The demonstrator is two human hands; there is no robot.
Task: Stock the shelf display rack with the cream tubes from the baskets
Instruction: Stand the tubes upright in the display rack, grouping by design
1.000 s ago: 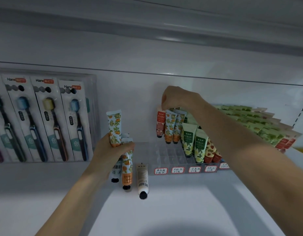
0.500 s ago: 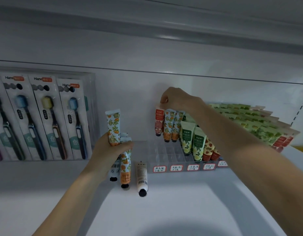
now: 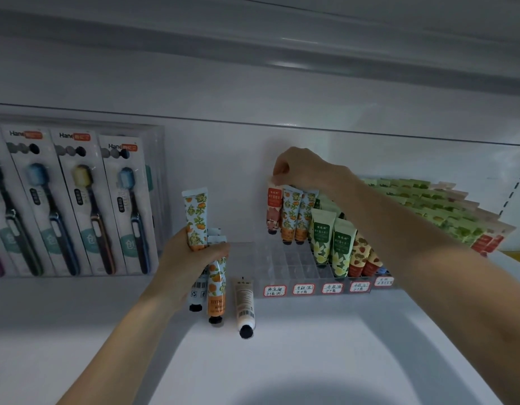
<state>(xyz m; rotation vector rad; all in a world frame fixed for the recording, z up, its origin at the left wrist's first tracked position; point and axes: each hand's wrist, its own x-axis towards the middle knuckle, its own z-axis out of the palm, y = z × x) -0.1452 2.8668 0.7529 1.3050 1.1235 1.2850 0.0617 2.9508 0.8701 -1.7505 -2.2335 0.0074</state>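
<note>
My left hand [image 3: 188,255] grips a bunch of cream tubes; one orange-patterned tube [image 3: 196,217] sticks up above the fist, others hang below it with black caps. A cream-coloured tube [image 3: 244,305] lies loose on the shelf just right of that hand. My right hand [image 3: 299,168] pinches the top edge of a red-labelled tube [image 3: 274,209] standing at the back left of the clear display rack [image 3: 270,258]. Orange, green and strawberry tubes stand beside it in the rack.
Boxed toothbrushes [image 3: 74,206] stand in a clear case at the left against the back wall. Flat green and red packets [image 3: 445,209] fan out to the right of the rack. Handwritten price labels [image 3: 302,288] line the rack's front edge on the white shelf [image 3: 282,361].
My right hand has pushed the red-labelled tube a little lower into the rack's back row. My left hand and its tubes have barely shifted.
</note>
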